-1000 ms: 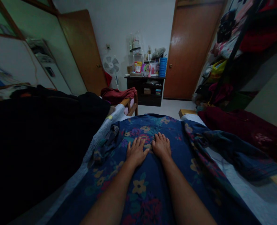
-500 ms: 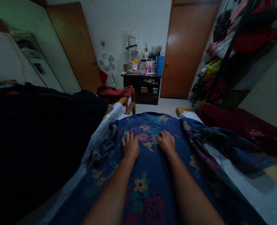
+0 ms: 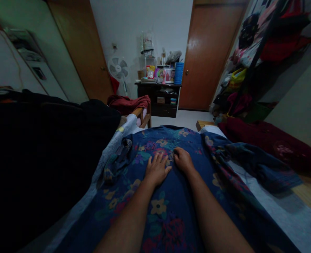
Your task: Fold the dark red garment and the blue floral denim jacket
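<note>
A dark blue garment (image 3: 158, 207) with yellow, red and purple flowers lies spread face-up before me, its collar end away from me. One sleeve (image 3: 266, 165) stretches out to the right; the other is bunched at the left. My left hand (image 3: 157, 169) rests flat on the upper part of the cloth, fingers apart. Just right of it, my right hand (image 3: 183, 160) is on the same cloth with its fingers curled in. Its fingertips are partly hidden, and I cannot see how much fabric is in them.
Black clothing (image 3: 52, 147) is heaped at the left. A maroon garment (image 3: 271, 140) lies at the right on the pale bed cover (image 3: 258, 182). Beyond stand a wooden chair-like frame (image 3: 146, 119), a dark cabinet (image 3: 157, 102), a fan (image 3: 117, 68) and a door (image 3: 204, 56).
My left hand has slid right, toward my right hand, with its fingers spread. My right hand has shifted slightly left and its fingers look more curled. The garment lies as before.
</note>
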Available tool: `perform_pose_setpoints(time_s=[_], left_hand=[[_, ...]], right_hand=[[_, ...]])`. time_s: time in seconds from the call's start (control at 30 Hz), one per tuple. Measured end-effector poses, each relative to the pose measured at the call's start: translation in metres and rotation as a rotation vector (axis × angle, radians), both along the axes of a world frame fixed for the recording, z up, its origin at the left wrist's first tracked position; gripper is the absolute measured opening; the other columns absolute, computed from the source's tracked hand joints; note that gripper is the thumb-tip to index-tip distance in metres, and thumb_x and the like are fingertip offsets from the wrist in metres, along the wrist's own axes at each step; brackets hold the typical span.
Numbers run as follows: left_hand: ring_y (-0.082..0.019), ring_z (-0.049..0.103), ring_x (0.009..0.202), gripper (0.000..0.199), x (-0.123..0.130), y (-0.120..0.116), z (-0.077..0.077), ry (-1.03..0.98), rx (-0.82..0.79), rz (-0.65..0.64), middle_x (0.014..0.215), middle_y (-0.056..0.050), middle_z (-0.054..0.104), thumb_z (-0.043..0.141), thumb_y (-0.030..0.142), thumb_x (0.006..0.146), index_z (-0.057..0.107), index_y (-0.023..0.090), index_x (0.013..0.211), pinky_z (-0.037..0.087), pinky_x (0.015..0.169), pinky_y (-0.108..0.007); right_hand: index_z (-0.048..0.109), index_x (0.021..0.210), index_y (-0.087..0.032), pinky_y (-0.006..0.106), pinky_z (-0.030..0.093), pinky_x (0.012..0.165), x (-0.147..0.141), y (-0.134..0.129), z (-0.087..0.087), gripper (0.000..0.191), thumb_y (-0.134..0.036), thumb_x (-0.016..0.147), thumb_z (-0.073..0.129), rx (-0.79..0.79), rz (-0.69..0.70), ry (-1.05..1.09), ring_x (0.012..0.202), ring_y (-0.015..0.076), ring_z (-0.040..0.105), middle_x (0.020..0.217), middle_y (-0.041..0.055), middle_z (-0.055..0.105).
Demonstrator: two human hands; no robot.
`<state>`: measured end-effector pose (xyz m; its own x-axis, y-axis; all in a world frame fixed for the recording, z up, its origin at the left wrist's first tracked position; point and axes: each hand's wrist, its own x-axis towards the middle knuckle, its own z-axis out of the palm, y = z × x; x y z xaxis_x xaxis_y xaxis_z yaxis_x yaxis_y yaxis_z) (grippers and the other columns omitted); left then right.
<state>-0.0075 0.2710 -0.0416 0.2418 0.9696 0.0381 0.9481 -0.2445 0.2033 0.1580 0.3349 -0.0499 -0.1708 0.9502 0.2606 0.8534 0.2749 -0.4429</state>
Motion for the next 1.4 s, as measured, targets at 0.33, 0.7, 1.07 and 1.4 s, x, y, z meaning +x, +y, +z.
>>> perform_pose_setpoints(time_s=[0.33,0.7,1.07,1.4], left_hand=[[-0.025,0.03,0.143,0.047,-0.025,0.014,0.003,-0.029,0.041,0.205,0.154,-0.004,0.038,0.041,0.039,0.096,0.046,0.031,0.141,0.027,0.114,-0.048],[-0.021,0.037,0.138,0.041,-0.031,0.018,0.013,-0.127,0.011,0.223,0.15,-0.001,0.046,0.044,0.028,0.093,0.055,0.031,0.132,0.032,0.11,-0.044],[-0.021,0.035,0.138,0.043,-0.03,0.019,0.011,-0.164,0.008,0.228,0.149,-0.001,0.046,0.047,0.031,0.09,0.054,0.033,0.132,0.03,0.111,-0.044],[-0.03,0.028,0.143,0.056,-0.021,0.015,-0.001,-0.073,0.088,0.24,0.154,-0.008,0.038,0.039,0.051,0.093,0.044,0.026,0.143,0.022,0.114,-0.051]], right_hand=[[0.044,0.143,-0.023,0.054,0.014,0.115,-0.022,-0.027,0.019,0.061,-0.044,0.087,0.056,-0.185,0.065,-0.173,0.147,0.0276,0.017,0.158,0.0102,0.027],[0.03,0.151,-0.03,0.062,0.01,0.114,-0.042,-0.071,0.027,0.063,-0.051,0.093,0.045,-0.261,0.276,-0.344,0.148,0.0286,0.011,0.161,0.0039,0.02],[0.06,0.129,-0.035,0.053,0.015,0.117,-0.029,-0.149,0.044,0.039,-0.028,0.093,0.046,-0.345,0.542,-0.085,0.143,0.023,0.031,0.149,0.0005,0.045],[0.061,0.126,-0.023,0.045,0.026,0.115,0.008,-0.127,0.012,0.037,-0.031,0.092,0.049,-0.097,0.106,-0.077,0.136,0.0236,0.042,0.145,0.0079,0.05]])
